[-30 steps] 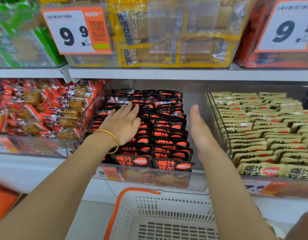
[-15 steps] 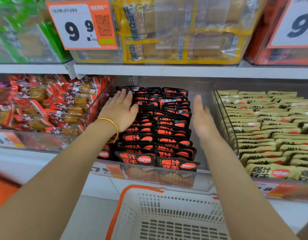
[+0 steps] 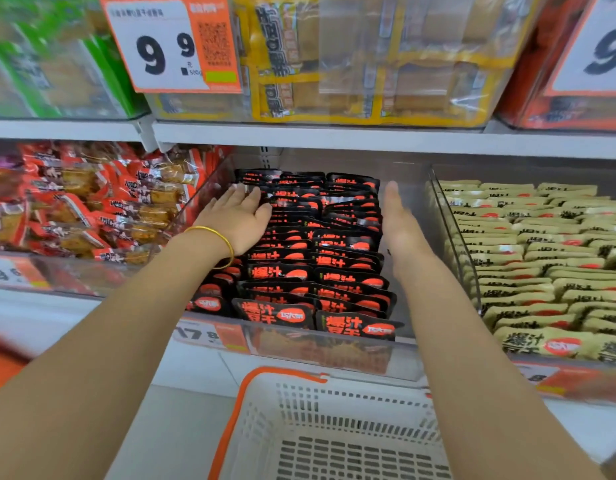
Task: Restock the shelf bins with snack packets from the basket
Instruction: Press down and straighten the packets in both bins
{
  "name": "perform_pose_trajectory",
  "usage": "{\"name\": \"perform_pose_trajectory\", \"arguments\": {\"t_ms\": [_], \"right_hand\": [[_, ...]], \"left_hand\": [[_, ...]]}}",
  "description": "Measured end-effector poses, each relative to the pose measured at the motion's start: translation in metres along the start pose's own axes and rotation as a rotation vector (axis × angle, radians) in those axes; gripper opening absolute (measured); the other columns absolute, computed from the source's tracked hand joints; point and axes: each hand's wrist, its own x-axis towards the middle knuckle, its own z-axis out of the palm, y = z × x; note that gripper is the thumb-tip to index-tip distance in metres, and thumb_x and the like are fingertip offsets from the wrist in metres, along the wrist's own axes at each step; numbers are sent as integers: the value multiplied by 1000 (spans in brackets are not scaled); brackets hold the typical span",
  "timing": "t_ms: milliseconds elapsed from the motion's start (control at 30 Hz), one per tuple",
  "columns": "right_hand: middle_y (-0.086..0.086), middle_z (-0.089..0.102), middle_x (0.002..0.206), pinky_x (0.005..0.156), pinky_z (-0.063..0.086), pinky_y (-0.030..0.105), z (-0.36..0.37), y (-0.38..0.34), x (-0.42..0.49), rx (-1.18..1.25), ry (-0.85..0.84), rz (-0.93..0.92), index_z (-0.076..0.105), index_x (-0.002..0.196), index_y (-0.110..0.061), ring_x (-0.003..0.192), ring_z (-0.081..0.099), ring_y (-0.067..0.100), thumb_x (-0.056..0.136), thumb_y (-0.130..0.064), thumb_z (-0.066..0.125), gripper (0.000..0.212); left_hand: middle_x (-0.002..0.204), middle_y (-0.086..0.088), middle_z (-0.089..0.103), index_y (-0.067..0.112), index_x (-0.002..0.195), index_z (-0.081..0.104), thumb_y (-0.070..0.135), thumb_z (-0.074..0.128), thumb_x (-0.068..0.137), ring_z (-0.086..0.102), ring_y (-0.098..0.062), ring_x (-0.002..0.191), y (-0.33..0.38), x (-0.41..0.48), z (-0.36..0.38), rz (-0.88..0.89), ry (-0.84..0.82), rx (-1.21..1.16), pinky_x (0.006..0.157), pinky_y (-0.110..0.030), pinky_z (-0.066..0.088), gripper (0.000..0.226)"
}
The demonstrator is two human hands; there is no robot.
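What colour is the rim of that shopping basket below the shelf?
Orange, on a white slatted basket; the rim shows clearly in the head camera view.

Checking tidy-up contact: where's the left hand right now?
Head view, centre-left: the left hand lies flat on the black packets in the middle bin, at their left side, with the right hand edge-on along their right.
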Motion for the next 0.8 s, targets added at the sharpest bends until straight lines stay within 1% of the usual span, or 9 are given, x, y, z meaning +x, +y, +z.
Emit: {"name": "perform_pose_trajectory", "arguments": {"t_ms": [67,267,367,400,467,567,667,733,800], "right_hand": [[7,26,155,111,25,43,-11,6,-9,13,45,-32,19,151,-17,140,28,28,94,-64,19,73],[3,40,146,108,29,40,-21,36,-52,-23,-15,-79,34,145,-18,133,39,24,91,-68,20,74],[3,52,130,90,32,25,-7,45,-65,-166,-70,-183,47,135,-16,116,49,20,95,-62,18,68],[1,52,122,84,28,24,-5,45,-66,-189,-76,-205,46,135,-15,108,47,17,96,-59,18,65],[1,49,113,81,28,24,-9,44,-66,-195,-48,-223,46,135,-12,102,45,15,97,-57,17,65],[14,57,125,86,37,31,-13,51,-65,-170,70,-271,50,130,-5,113,52,26,95,-60,20,72],[16,61,113,76,38,30,5,54,-71,-195,80,-393,53,117,-4,104,57,30,96,-56,30,60],[13,58,111,75,34,27,6,50,-78,-175,86,-420,51,118,-2,102,54,28,98,-51,31,56],[14,55,112,75,31,27,-13,51,-88,-149,157,-485,49,121,1,100,49,24,99,-46,30,55]], "left_hand": [[159,-4,-2,20,152,7,42,13,102,-2,-17,146,10,-14,-1,68,-6,-31,119,-37,1,55],[159,-6,-8,19,151,1,45,13,100,-7,-17,146,27,-64,8,175,-56,35,119,-36,0,59],[159,-5,-10,20,151,-3,42,13,101,-9,-15,146,27,-78,18,177,-34,52,118,-33,-3,57],[159,-4,-11,20,151,-3,42,12,101,-9,-15,146,27,-78,17,174,-31,50,118,-32,-3,57],[159,-4,-10,20,151,-2,43,12,101,-8,-15,146,27,-80,14,165,-25,25,118,-33,-3,57],[159,-4,-7,19,151,1,41,13,102,-7,-15,146,28,-88,17,180,41,-20,119,-34,-2,56],[159,-3,-5,20,152,5,39,13,102,-6,-13,146,29,-94,25,188,63,37,119,-33,-2,54],[159,-3,0,19,152,9,38,15,102,-2,-14,146,28,-95,26,191,108,2,118,-33,-1,53],[158,-8,15,14,149,21,38,20,101,10,-19,146,26,-103,32,236,297,-95,118,-35,7,54]]}}
